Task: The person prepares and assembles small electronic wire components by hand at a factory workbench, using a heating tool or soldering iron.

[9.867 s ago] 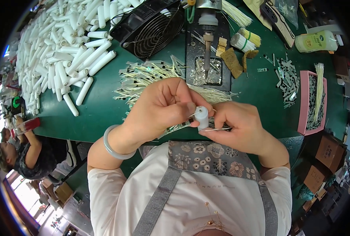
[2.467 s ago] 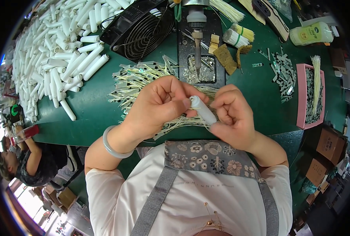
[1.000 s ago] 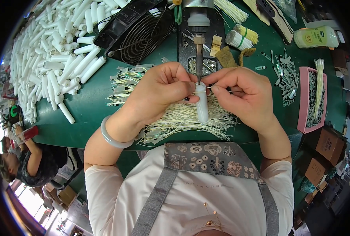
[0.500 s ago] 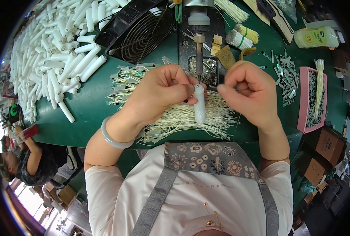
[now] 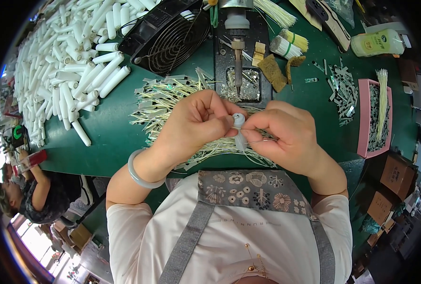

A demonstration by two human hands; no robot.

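Observation:
Between thumb and fingers, my left hand [image 5: 198, 120] pinches a white plastic tube [image 5: 239, 142], its round capped end facing up. Beside it, my right hand [image 5: 286, 135] is closed on a thin wire [image 5: 255, 141] that runs across the tube. Just beyond the tube's end hangs the tip of a soldering iron [image 5: 238, 71] fixed upright on a black stand, apart from the tube. Under my hands lies a spread heap of pale wires with small circuit strips [image 5: 161, 102].
White tubes [image 5: 73, 71] pile up at the far left, beside a black fan [image 5: 172, 45]. A metal-flecked tray [image 5: 250, 90] sits under the iron. Rightward are brown sponges [image 5: 273, 73], wire bundles [image 5: 286, 47], loose strips [image 5: 345, 94], a pink box [image 5: 363, 118] and a bottle [image 5: 378, 43]. Another person [image 5: 42, 194] sits left.
The tube has come down toward me, away from the iron's tip. My right hand has moved down and left to the tube and now pinches a wire there.

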